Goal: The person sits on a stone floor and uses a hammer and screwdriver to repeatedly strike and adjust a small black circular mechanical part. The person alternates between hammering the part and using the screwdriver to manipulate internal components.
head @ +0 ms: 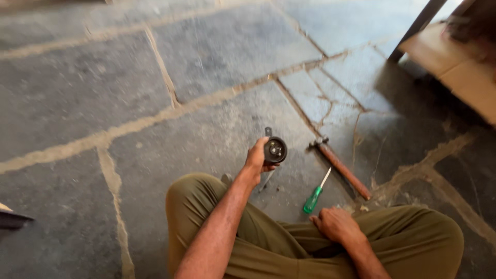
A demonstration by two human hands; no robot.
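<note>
I sit cross-legged on a stone floor in olive trousers. My left hand (257, 157) is raised in front of my left knee and grips a small round black metal part (275, 149) with a short bracket tab on top. My right hand (336, 225) rests on my right leg, fingers loosely curled, holding nothing. A screwdriver with a green handle (315, 194) lies on the floor just ahead of my right hand. Beyond it lies a hammer with a reddish wooden handle (343, 169), head pointing away from me.
Grey stone slabs with pale mortar joints (155, 119) spread all around. At the top right stands a dark furniture leg (416, 28) with flattened cardboard (454, 64) beside it. A dark object (13, 219) pokes in at the left edge.
</note>
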